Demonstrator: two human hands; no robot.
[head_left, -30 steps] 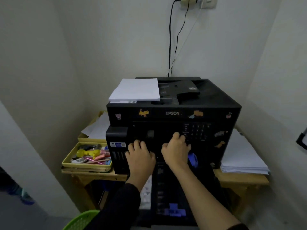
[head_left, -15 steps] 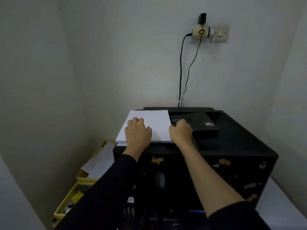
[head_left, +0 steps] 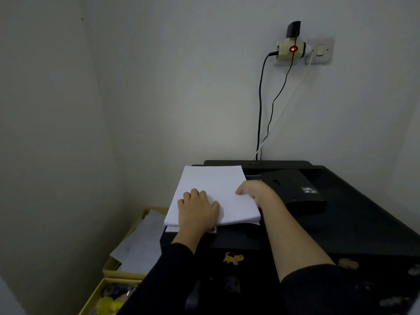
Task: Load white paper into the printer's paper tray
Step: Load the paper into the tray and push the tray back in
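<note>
A stack of white paper lies on the left part of the black printer's top. My left hand rests flat on the stack near its front edge, fingers spread on the top sheet. My right hand holds the stack's right edge, thumb on top and fingers curled round the side. The stack's front right corner sits slightly raised off the printer. My arms hide the printer's front, and the paper tray is out of sight.
Yellow trays with loose sheets and small items stand left of the printer, below its top. Walls close in at the left and behind. Cables hang from a wall socket down behind the printer.
Both hands left the printer's front and came up onto the paper stack. The view tilted upward. My right hand shifted from the scanner lid to the stack's right edge.
</note>
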